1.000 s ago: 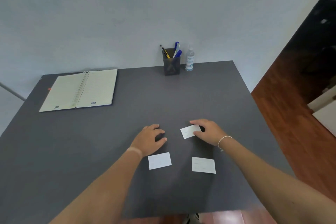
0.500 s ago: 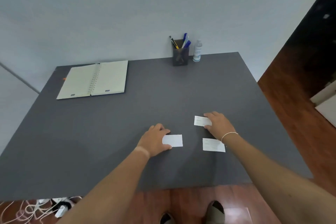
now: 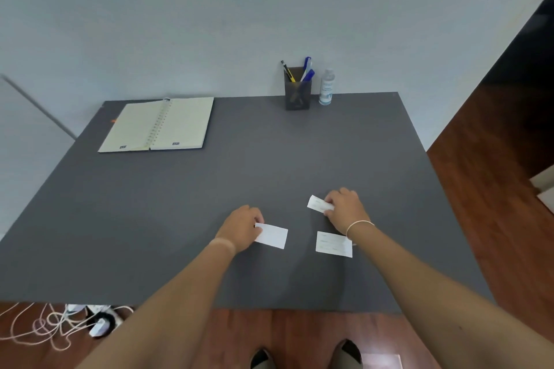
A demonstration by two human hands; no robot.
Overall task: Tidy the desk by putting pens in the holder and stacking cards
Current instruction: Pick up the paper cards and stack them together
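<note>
Down on the grey desk [image 3: 180, 219], the left hand [image 3: 239, 226] pinches a white card [image 3: 272, 236] by its left edge; the right hand [image 3: 344, 210] grips a second card [image 3: 318, 204], lifted slightly. A third card [image 3: 333, 244] lies flat just near of it. Pens [image 3: 306, 70] stand in the far holder [image 3: 297, 96].

Bare forearms — thin white bracelet [image 3: 359, 226], right wrist

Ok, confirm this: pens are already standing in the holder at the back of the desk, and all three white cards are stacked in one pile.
Not stacked. The head view shows three separate cards: one at the left hand, one at the right hand, one lying alone. The pens do stand in the holder.
</note>
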